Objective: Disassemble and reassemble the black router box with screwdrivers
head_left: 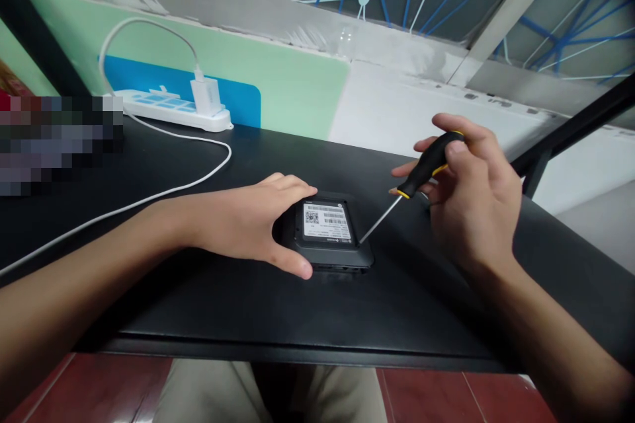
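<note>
A flat black electronic device (331,252) lies on the black table, a white label (325,221) with a QR code and barcodes facing up. My left hand (253,218) grips it from the left, thumb along the near edge and fingers along the far edge. In my right hand (471,192) is a screwdriver (429,165) with a black and yellow handle. Its metal shaft slants down to the left, and the tip meets the device near the label's lower right corner. Whether a screw sits under the tip is too small to tell.
A white power strip (171,109) with a plugged-in charger (205,94) stands at the back left. From the charger a white cable (198,182) runs across the table's left side. A black frame post (44,26) rises at the left. The table's front edge (297,351) is near my legs.
</note>
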Available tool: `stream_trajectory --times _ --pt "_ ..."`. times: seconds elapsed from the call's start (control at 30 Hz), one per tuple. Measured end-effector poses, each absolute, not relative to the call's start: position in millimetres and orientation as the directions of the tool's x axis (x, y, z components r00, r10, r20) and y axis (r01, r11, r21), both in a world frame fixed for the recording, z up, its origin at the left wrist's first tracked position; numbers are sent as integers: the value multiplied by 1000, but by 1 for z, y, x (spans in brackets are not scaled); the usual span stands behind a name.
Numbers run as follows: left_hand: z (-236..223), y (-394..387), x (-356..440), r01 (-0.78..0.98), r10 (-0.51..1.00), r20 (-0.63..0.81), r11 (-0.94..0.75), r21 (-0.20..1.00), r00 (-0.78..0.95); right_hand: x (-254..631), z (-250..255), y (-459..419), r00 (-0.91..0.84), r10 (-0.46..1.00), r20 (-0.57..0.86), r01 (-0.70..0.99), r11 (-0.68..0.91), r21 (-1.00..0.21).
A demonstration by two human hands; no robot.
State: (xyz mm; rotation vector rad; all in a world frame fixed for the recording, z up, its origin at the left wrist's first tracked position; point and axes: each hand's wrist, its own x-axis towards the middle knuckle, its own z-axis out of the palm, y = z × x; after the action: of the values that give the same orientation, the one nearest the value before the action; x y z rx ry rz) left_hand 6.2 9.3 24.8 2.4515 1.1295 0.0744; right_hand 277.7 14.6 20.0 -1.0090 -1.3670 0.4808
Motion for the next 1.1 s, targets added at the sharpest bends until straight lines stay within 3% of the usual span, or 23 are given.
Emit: stream_trajectory --times 0.17,0.47,0.73,0.97,1.1 --pt "26 9 6 718 738 -139 -566 405 660 275 22 13 206 825 526 225 483 -846" --pt "23 10 5 707 731 -132 -573 414 669 279 20 13 171 701 692 471 559 -683" --pt "25 9 7 715 736 -135 -570 405 663 277 18 16 165 840 517 156 496 -854" --pt "24 9 6 715 736 -139 -566 410 663 276 17 15 133 759 637 279 588 -759" --pt "25 7 5 720 738 -140 -567 400 660 278 17 17 158 680 716 432 604 -670"
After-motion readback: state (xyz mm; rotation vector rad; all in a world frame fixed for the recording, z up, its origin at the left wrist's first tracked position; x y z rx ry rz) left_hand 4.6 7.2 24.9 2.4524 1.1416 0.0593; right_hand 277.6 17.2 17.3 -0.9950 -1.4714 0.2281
